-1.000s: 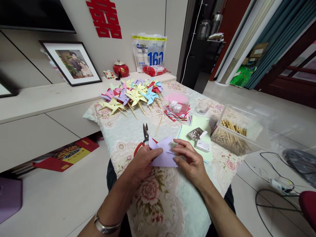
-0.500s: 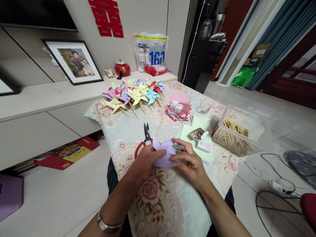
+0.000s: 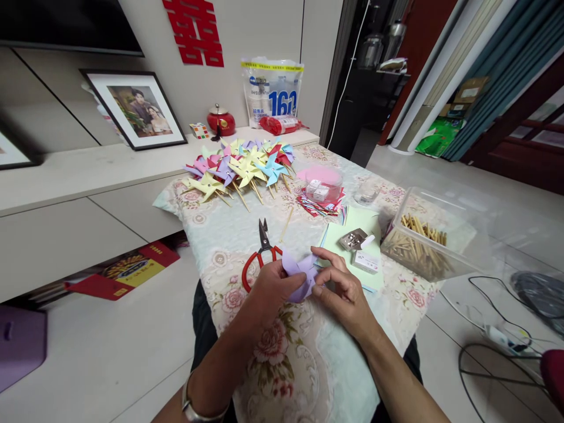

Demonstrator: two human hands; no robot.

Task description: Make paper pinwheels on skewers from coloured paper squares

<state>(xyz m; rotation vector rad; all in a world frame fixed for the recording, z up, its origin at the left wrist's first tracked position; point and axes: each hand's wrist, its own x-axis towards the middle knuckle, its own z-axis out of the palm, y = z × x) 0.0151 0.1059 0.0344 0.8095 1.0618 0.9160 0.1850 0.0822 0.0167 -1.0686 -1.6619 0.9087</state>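
Between my hands is a purple paper pinwheel [image 3: 299, 267], its blades partly curled toward the middle. My left hand [image 3: 275, 288] grips it from the left, with the thumb pressed near its centre. On the other side, my right hand [image 3: 341, 288] pinches the paper's right edge between thumb and fingers. Scissors with red handles [image 3: 264, 247] lie spread on the cloth just beyond my left hand. A thin pale stick [image 3: 286, 224] rests behind the paper. Right of my right hand, a small metal tin of pins [image 3: 353, 239] and a white box [image 3: 365, 261] sit on green paper sheets [image 3: 374, 276].
Finished pinwheels [image 3: 242, 167] on sticks are heaped at the table's back left. A clear bin of wooden sticks [image 3: 423, 247] stands at the right edge. Patterned red papers [image 3: 308, 205] lie under a clear round container [image 3: 324, 182]. A cabinet [image 3: 118, 170] runs behind.
The purple paper has shifted slightly right and its blades are curled further inward. My left hand has moved right with it, uncovering more of the scissors' handles.
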